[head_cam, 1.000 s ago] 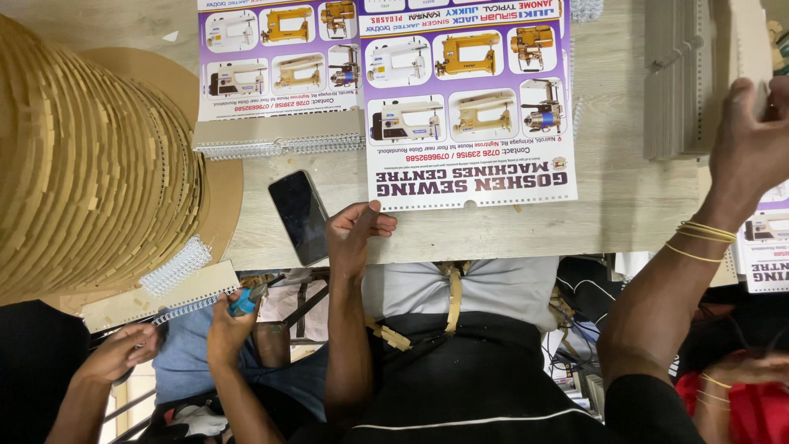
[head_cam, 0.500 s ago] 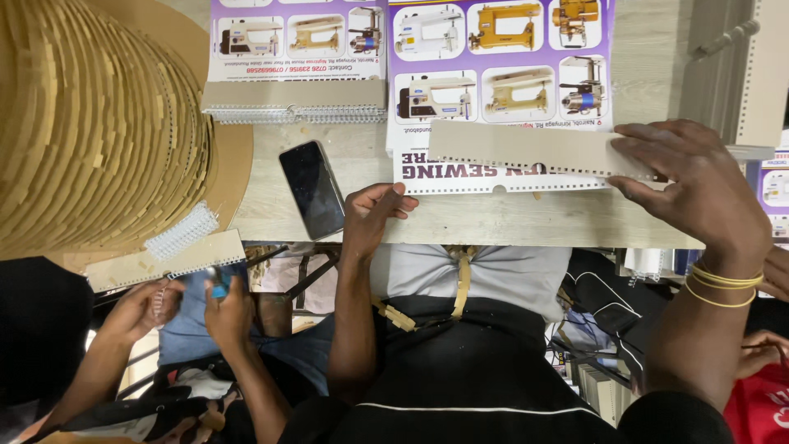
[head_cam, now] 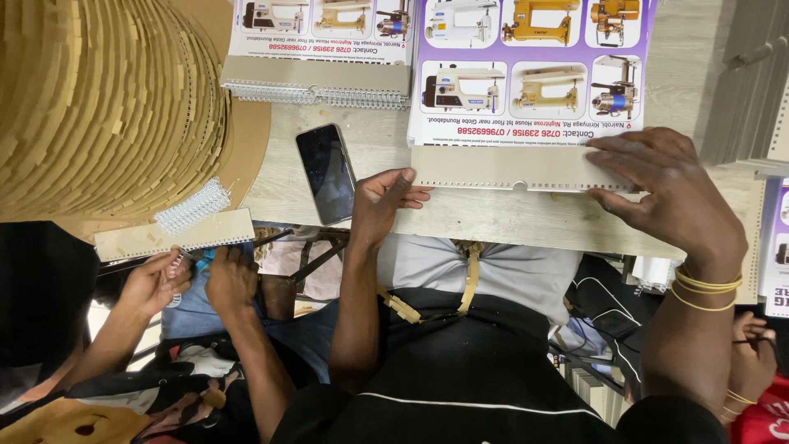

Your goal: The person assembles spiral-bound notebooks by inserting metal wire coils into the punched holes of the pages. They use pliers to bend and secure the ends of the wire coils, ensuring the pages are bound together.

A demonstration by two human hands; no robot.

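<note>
Squaring a punched cardboard strip (head_cam: 518,167) along the bottom edge of the purple calendar sheet (head_cam: 530,70) is the work in hand, and the strip lies flat on the pale wooden table (head_cam: 509,220), its row of small holes running just under the sheet's printed margin. The left hand (head_cam: 385,205) meets the strip's left end with the thumb on its corner and the fingers half curled beside it — a light pinch, not a full grasp. The right hand (head_cam: 670,189) is spread open, palm down, fingertips pressing the strip's right end flat; it grips nothing. To do this well, I judge both ends should be nudged until the holes of strip and sheet line up, with pressure kept even so nothing skews. Counting: one loose strip under the hands, two calendar stacks on the table — the second calendar stack (head_cam: 320,37) at upper left already carries a wire binding (head_cam: 316,94) — one dark phone (head_cam: 326,173) lying face up just left of the left hand, and one large fanned pile of cardboard strips (head_cam: 99,99) at far left. A co-worker's two hands (head_cam: 193,284) work on another strip (head_cam: 177,236) with a short wire coil (head_cam: 193,205) below that pile.
</note>
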